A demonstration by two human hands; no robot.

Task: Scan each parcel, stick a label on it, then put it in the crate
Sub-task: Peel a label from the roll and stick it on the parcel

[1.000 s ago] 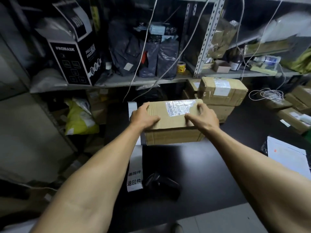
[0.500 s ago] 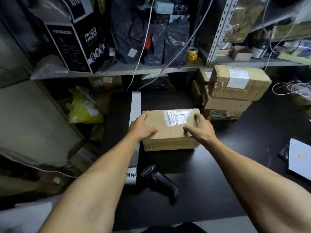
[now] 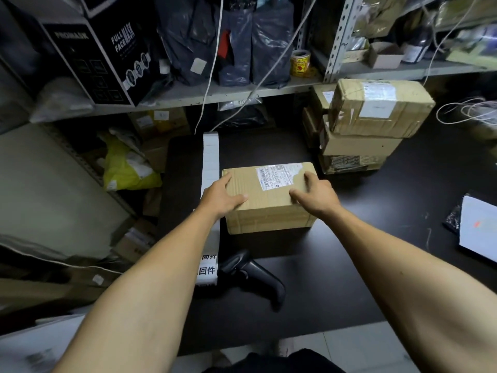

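A brown cardboard parcel (image 3: 269, 211) with a white shipping label on top sits on the black table (image 3: 376, 238) in front of me. My left hand (image 3: 222, 196) grips its left side with the thumb on top. On the other side my right hand (image 3: 316, 196) holds the top right edge, fingers curled over it. The black handheld scanner (image 3: 252, 275) lies on the table just nearer than the parcel, untouched. A long white strip of labels (image 3: 210, 157) runs along the table's left edge, partly under my left arm.
A stack of taped cardboard parcels (image 3: 376, 111) stands at the back right. White papers (image 3: 478, 232) lie at the right edge and coiled cable (image 3: 468, 111) behind. A metal shelf (image 3: 188, 95) holds a black mask box (image 3: 107, 57) and dark bags. A yellow bag (image 3: 126, 168) sits lower left.
Both hands have drawn the parcel toward me, away from the stack and closer to the scanner. My view has tilted down a little.
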